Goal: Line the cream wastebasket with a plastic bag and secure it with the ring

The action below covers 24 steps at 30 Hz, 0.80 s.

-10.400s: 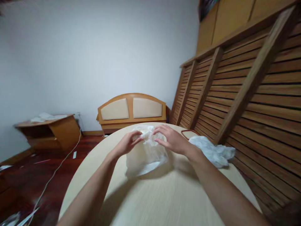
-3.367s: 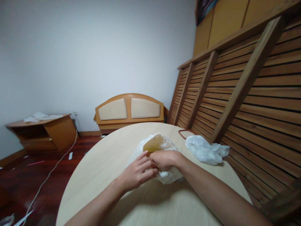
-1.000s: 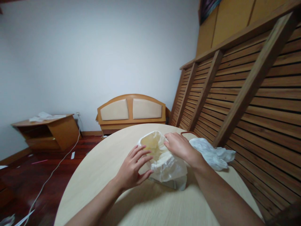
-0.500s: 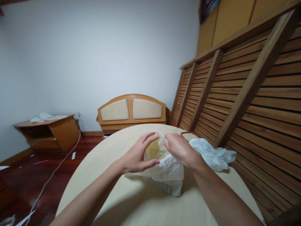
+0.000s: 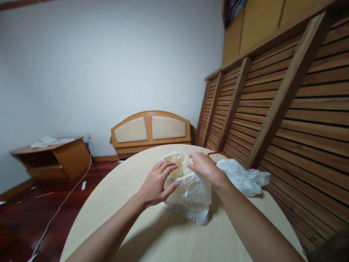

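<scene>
Pinching the white bag [image 5: 195,194], mouth upward, long axis roughly upright, the right hand [image 5: 204,166] faces a spread left hand [image 5: 156,184].

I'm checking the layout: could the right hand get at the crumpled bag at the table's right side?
Likely yes: the crumpled bag lies close by on the table, with nothing seen lying on it. The right hand, though, appears to hold the open white bag and would need to let go.

White bag [image 5: 193,196], yellowish inside; pale wood-grain table [image 5: 218,236]; brown striped panel [image 5: 313,123]
</scene>
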Tool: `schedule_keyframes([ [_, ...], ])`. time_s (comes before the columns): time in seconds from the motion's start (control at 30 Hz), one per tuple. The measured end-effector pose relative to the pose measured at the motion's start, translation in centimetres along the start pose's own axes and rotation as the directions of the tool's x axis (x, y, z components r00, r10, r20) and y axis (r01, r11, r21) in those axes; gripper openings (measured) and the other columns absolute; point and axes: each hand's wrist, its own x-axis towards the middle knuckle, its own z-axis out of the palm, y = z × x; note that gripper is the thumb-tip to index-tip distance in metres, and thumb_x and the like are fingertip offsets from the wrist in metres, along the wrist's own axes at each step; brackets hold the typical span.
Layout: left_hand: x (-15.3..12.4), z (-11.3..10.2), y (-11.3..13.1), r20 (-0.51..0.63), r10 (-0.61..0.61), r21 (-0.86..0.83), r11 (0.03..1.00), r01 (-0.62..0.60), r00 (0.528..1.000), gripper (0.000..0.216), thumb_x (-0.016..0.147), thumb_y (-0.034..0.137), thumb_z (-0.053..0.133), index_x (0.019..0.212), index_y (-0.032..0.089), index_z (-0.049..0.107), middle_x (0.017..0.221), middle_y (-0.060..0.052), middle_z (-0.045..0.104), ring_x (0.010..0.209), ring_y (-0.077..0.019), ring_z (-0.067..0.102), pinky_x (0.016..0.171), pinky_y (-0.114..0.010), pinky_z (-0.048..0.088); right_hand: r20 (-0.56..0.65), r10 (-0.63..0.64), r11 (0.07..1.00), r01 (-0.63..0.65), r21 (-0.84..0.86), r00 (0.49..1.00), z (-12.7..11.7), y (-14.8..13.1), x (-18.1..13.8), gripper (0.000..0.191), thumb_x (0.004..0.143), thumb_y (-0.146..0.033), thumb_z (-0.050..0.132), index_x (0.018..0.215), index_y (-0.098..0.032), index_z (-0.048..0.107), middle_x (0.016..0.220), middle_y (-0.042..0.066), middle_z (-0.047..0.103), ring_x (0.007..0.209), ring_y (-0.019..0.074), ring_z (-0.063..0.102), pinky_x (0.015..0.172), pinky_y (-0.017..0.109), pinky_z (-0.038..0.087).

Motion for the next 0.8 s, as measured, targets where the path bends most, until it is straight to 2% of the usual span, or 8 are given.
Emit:
schedule_keyframes([
  [0.1, 2.1, 0.0, -1.6, -0.090, -0.204, -0.077, 0.977, 0.198, 0.975, 0.035, 0.100, 0.037, 0.044, 0.123, 0.019, 0.063, 0.137, -0.013, 0.059, 0.128, -0.0263, 0.054, 0.109, -0.049, 0.043, -0.014, 0.025, 0.999, -0.025, 0.042, 1.000, -0.1, -0.1, -0.1, 0.040, 0.083, -0.022, 0.064, 0.121, -0.015, 0.069, 0.118, 0.016, 0.072, 0.116, 0.0294, 0.065, 0.093, 0.035, 0.047],
  [0.17, 3.8, 0.3, -3.0, -0.115, -0.331, -0.110, 0.941, 0.319, 0.937, 0.032, 0.096, 0.035, 0.052, 0.118, 0.018, 0.066, 0.136, -0.013, 0.061, 0.128, -0.0268, 0.056, 0.109, -0.046, 0.045, -0.006, 0.035, 0.998, -0.035, 0.053, 0.999, -0.1, -0.1, -0.2, 0.041, 0.082, -0.024, 0.066, 0.122, -0.016, 0.068, 0.117, 0.015, 0.072, 0.115, 0.0290, 0.065, 0.092, 0.034, 0.047],
  [0.2, 4.7, 0.5, -3.7, -0.098, -0.388, -0.116, 0.919, 0.377, 0.916, 0.033, 0.092, 0.032, 0.057, 0.121, 0.017, 0.066, 0.133, -0.014, 0.062, 0.125, -0.0268, 0.058, 0.104, -0.042, 0.048, 0.000, 0.036, 0.998, -0.036, 0.057, 0.999, -0.1, -0.1, -0.2, 0.041, 0.082, -0.025, 0.067, 0.122, -0.017, 0.068, 0.117, 0.015, 0.072, 0.114, 0.0289, 0.065, 0.091, 0.034, 0.048],
  [0.33, 7.3, 1.1, -5.4, 0.138, -0.542, -0.008, 0.836, 0.548, 0.829, 0.043, 0.084, 0.037, 0.069, 0.124, 0.019, 0.065, 0.118, -0.010, 0.072, 0.101, -0.0228, 0.070, 0.083, -0.029, 0.055, 0.005, 0.022, 0.998, -0.023, 0.065, 1.000, -0.1, 0.0, -0.1, 0.040, 0.082, -0.031, 0.069, 0.119, -0.016, 0.069, 0.116, 0.015, 0.073, 0.112, 0.0292, 0.066, 0.090, 0.034, 0.048],
  [0.4, 8.0, 1.0, -5.6, 0.201, -0.568, 0.075, 0.821, 0.566, 0.798, 0.036, 0.083, 0.039, 0.069, 0.114, 0.020, 0.070, 0.108, -0.009, 0.075, 0.094, -0.0226, 0.071, 0.077, -0.028, 0.054, 0.008, 0.016, 0.998, -0.016, 0.061, 1.000, 0.0, 0.1, -0.1, 0.040, 0.083, -0.032, 0.067, 0.119, -0.016, 0.070, 0.116, 0.015, 0.073, 0.111, 0.0297, 0.067, 0.090, 0.034, 0.048],
  [0.57, 9.2, 0.0, -5.6, 0.280, -0.603, 0.237, 0.798, 0.555, 0.747, 0.017, 0.075, 0.025, 0.070, 0.091, 0.021, 0.077, 0.089, -0.006, 0.077, 0.087, -0.0237, 0.071, 0.071, -0.028, 0.050, 0.013, 0.008, 0.998, -0.009, 0.067, 1.000, 0.3, 0.4, 0.2, 0.044, 0.084, -0.020, 0.060, 0.128, -0.017, 0.066, 0.123, 0.014, 0.071, 0.117, 0.0284, 0.064, 0.095, 0.035, 0.047],
  [0.7, 9.9, -1.0, -6.0, 0.370, -0.605, 0.315, 0.796, 0.517, 0.705, 0.019, 0.065, 0.020, 0.075, 0.083, 0.024, 0.077, 0.081, -0.002, 0.076, 0.085, -0.0229, 0.071, 0.069, -0.025, 0.049, 0.007, -0.004, 0.997, 0.003, 0.077, 1.000, 0.5, 0.5, 0.4, 0.049, 0.083, -0.015, 0.058, 0.132, -0.016, 0.063, 0.129, 0.014, 0.068, 0.122, 0.0268, 0.061, 0.101, 0.034, 0.044],
  [0.8, 10.5, -1.3, -6.1, 0.411, -0.588, 0.317, 0.809, 0.496, 0.696, 0.033, 0.060, 0.025, 0.082, 0.092, 0.023, 0.076, 0.087, -0.003, 0.077, 0.087, -0.0241, 0.071, 0.070, -0.025, 0.050, 0.014, 0.001, 0.997, -0.003, 0.079, 1.000, 0.4, 0.5, 0.5, 0.049, 0.083, -0.018, 0.060, 0.132, -0.017, 0.063, 0.128, 0.013, 0.068, 0.120, 0.0270, 0.062, 0.097, 0.033, 0.045],
])
